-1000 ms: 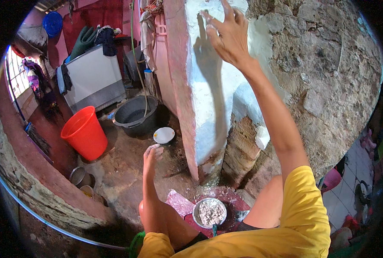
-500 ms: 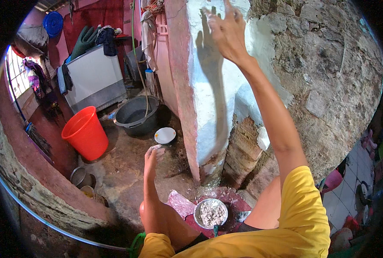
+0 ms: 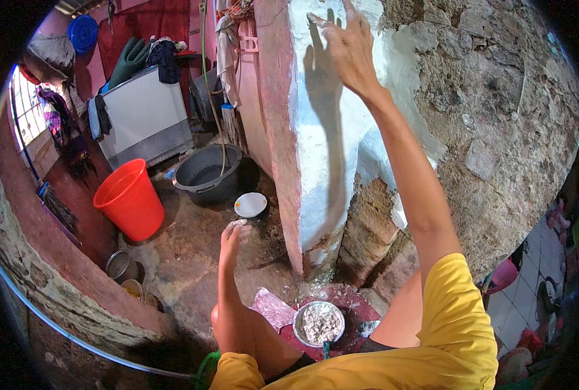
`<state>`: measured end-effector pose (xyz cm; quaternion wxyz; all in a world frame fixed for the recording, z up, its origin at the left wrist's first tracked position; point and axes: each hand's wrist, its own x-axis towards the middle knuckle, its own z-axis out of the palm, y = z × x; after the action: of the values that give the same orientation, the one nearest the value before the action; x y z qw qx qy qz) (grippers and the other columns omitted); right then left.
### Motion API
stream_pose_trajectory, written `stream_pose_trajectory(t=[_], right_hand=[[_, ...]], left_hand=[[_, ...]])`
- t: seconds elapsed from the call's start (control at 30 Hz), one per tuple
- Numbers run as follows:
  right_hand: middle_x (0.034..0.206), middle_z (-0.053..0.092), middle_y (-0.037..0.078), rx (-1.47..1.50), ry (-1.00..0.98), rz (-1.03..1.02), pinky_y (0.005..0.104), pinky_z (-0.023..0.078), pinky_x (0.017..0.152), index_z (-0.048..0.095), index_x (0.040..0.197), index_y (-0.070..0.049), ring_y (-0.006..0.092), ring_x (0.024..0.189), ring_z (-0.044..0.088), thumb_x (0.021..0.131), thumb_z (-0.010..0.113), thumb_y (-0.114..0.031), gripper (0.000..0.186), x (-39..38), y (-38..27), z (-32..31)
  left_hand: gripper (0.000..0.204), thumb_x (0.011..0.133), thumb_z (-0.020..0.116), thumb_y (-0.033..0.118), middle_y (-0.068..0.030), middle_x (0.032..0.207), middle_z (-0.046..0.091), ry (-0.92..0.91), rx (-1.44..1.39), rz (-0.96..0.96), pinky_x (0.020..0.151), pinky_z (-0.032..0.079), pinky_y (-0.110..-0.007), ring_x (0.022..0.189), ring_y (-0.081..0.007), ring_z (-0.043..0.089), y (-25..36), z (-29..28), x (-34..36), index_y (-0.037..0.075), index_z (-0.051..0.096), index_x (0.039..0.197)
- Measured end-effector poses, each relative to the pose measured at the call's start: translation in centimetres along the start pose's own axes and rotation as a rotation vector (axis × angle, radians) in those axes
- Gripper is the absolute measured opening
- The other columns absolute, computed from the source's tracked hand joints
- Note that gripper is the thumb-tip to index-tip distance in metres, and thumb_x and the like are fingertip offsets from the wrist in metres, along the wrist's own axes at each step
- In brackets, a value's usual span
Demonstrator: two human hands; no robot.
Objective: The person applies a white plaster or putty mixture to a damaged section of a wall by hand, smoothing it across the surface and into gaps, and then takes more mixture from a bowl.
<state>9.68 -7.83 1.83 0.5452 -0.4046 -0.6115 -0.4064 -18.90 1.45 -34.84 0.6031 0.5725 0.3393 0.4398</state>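
Note:
My right hand [image 3: 349,52] is raised at the smooth white plaster [image 3: 315,149] on the wall's corner. Its fingers are spread, with white smears on the tips, and hold nothing that I can see; the picture's top edge cuts close to some of them. My left hand [image 3: 233,235] hangs in the air above my left knee, fingers loosely bent and apart, white paste on the fingertips. Between my legs a metal bowl [image 3: 296,328] holds lumpy white paste [image 3: 321,324]. A green handle [image 3: 326,349] sticks out at its near rim.
Rough bare masonry [image 3: 484,130] lies right of the plaster. Crumpled pink plastic [image 3: 274,308] lies beside the bowl. Farther left stand a red bucket [image 3: 131,201], a black basin [image 3: 205,170], a white-lidded container [image 3: 250,205] and metal pots [image 3: 118,265]. A low wall [image 3: 75,286] runs along the left.
My right hand has shifted slightly down and right against the plaster, its fingers a little differently bent. My left hand and the bowl look nearly the same.

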Motion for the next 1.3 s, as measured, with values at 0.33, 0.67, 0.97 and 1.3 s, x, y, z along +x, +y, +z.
stream_pose_trajectory(t=[0.33, 0.67, 0.97, 1.3], right_hand=[[0.14, 0.027, 0.026, -0.106, -0.041, -0.117, 0.0509, 0.016, 0.106, 0.062, 0.106, -0.002, 0.0411, 0.131, 0.02, 0.083, 0.042, -0.023, 0.037, -0.2, -0.4, -0.3], [0.143, 0.02, 0.026, 0.039, -0.171, -0.1, 0.0553, 0.01, 0.106, 0.057, 0.116, -0.004, 0.042, 0.133, 0.015, 0.086, 0.038, -0.029, 0.043, -0.3, 2.8, 0.5], [0.144, 0.019, 0.025, -0.172, -0.116, -0.139, 0.0593, 0.01, 0.105, 0.053, 0.124, -0.015, 0.0426, 0.134, 0.013, 0.088, 0.037, -0.034, 0.043, -2.3, 0.5, 0.7], [0.143, 0.019, 0.026, -0.251, -0.171, -0.142, 0.0503, 0.006, 0.109, 0.056, 0.119, -0.008, 0.0415, 0.134, 0.012, 0.086, 0.038, -0.032, 0.044, -1.4, -0.7, -1.1]], left_hand=[[0.034, 0.091, 0.048, 0.031, -0.007, 0.103, 0.062, -0.024, 0.053, 0.008, 0.073, 0.045, -0.029, 0.088, -0.0148, 0.058, -0.9, -0.5, 0.3, 0.007, 0.054, 0.115], [0.034, 0.092, 0.046, 0.027, -0.0093, 0.103, 0.063, -0.061, 0.148, -0.001, 0.074, 0.046, -0.029, 0.089, -0.0162, 0.059, -1.2, 0.6, 0.0, 0.005, 0.053, 0.117], [0.035, 0.092, 0.046, 0.025, -0.0093, 0.102, 0.063, -0.091, 0.198, -0.022, 0.071, 0.047, -0.031, 0.091, -0.0183, 0.06, -2.4, -1.1, 0.6, 0.004, 0.051, 0.118], [0.034, 0.093, 0.045, 0.024, -0.0097, 0.102, 0.063, -0.073, 0.291, -0.043, 0.071, 0.046, -0.031, 0.091, -0.0182, 0.061, -1.5, 0.1, -0.1, 0.002, 0.049, 0.119]])
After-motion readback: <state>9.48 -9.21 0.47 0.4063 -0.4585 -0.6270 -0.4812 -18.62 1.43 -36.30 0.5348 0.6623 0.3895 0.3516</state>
